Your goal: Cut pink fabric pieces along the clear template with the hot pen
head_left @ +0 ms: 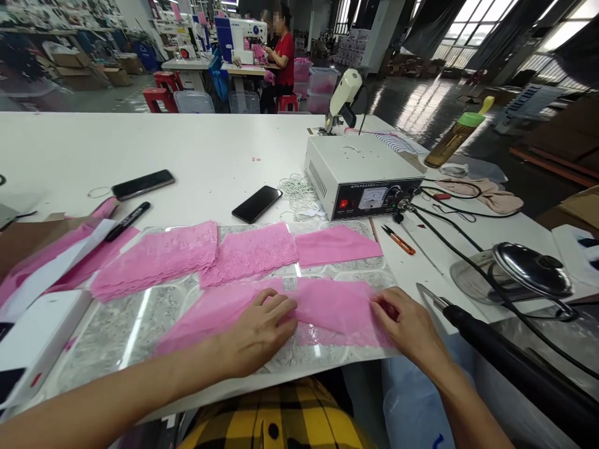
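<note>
A thin, sheer pink fabric piece (334,305) lies spread along the table's near edge on a clear, patterned mat (154,327). My left hand (262,330) rests on its middle, fingers lying loosely bent over the cloth. At the fabric's right end my right hand (407,321) has thumb and fingers pinched together on the edge. Just beyond are stacked pink lace pieces (156,255), a second pink lace pile (253,249) and a plain pink fabric piece (337,244). The fingertips of my right hand are partly hidden.
Behind the fabric lie a black phone (257,204) and a white-grey control box (365,174). Orange-handled thread snips (399,240) lie to the right. A black-handled tool with a metal tip (496,349) and its cables extend near my right arm. A marker (128,221) sits left.
</note>
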### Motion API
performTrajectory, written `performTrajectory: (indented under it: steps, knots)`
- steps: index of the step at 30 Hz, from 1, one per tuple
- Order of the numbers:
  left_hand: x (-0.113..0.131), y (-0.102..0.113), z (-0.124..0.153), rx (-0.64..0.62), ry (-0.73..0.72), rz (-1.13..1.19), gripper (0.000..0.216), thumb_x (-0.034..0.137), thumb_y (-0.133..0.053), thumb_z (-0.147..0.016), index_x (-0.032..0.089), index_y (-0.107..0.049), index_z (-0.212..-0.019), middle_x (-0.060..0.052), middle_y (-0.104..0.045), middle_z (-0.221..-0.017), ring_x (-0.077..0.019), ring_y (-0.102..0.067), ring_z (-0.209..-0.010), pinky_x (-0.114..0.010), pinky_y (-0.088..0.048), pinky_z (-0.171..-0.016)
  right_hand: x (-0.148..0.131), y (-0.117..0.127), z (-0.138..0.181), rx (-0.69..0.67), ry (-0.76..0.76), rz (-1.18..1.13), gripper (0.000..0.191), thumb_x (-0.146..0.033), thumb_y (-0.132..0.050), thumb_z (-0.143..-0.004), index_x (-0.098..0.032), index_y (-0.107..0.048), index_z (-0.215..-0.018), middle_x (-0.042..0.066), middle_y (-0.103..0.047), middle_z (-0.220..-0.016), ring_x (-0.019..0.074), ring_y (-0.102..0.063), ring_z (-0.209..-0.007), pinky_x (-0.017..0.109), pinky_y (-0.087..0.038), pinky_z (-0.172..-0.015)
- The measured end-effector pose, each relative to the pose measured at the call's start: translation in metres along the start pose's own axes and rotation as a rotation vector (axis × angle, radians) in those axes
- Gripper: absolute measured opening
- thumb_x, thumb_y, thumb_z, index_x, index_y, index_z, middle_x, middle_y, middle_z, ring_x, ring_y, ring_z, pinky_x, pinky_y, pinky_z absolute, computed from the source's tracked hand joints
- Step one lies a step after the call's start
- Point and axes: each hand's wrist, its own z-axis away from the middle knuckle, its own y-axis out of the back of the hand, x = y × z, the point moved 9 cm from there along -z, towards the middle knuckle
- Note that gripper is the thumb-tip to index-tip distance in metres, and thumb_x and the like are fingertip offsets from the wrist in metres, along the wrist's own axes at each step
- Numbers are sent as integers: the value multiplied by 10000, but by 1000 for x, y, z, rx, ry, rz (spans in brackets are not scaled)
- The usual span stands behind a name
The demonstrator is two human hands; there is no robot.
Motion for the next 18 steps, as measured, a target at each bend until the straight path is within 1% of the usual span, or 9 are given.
performTrajectory:
  steps: [3,5,7,9,11,14,18]
  knots:
    - [-2,-1,0,-32,26,20,158,109,-472,-959,145,-592,-861,-100,-601,-1099,-196,-543,-972,-386,-405,-909,10,6,3,35,-51,-26,266,-427,-463,-859,-230,-575,-719,18,-611,-722,145,-555,-604,277,-429,-572]
    - [-3,-1,-2,-54,36,45,175,117,-480,-958,144,-593,-828,-95,-604,-1097,-188,-546,-968,-388,-402,-929,21,12,9,56,-150,-36,270,-471,-479,-820,-236,-580,-732,9,-627,-673,152,-571,-560,281,-422,-535]
    - [-3,-1,-5,-72,37,68,175,119,-488,-954,146,-606,-828,-91,-605,-1098,-184,-546,-975,-406,-382,-981,33,16,17,58,-258,-51,286,-511,-491,-784,-244,-583,-737,2,-637,-623,164,-592,-529,286,-423,-507]
    - [-4,-2,-7,-87,28,88,170,125,-494,-952,150,-623,-844,-90,-603,-1113,-186,-545,-999,-422,-354,-1030,42,17,26,53,-326,-66,299,-531,-490,-765,-250,-591,-751,7,-664,-633,180,-630,-555,295,-451,-521]
    - [-5,-4,-9,-102,23,104,164,133,-502,-949,153,-633,-853,-90,-600,-1132,-189,-545,-1024,-424,-342,-1050,47,20,32,69,-361,-55,301,-529,-485,-749,-253,-603,-774,16,-688,-666,191,-655,-586,301,-469,-536]
    - [-9,-7,-11,-106,15,108,165,113,-509,-930,154,-627,-822,-91,-605,-1143,-190,-555,-1030,-422,-346,-1048,52,26,36,114,-397,18,307,-512,-482,-723,-257,-622,-820,13,-692,-672,192,-654,-572,296,-453,-510]
    - [-10,-10,-14,-101,9,105,197,59,-487,-909,148,-606,-780,-102,-617,-1165,-195,-566,-1059,-424,-351,-1048,51,31,37,118,-386,67,303,-495,-471,-727,-259,-629,-834,2,-679,-657,178,-629,-530,284,-426,-479]
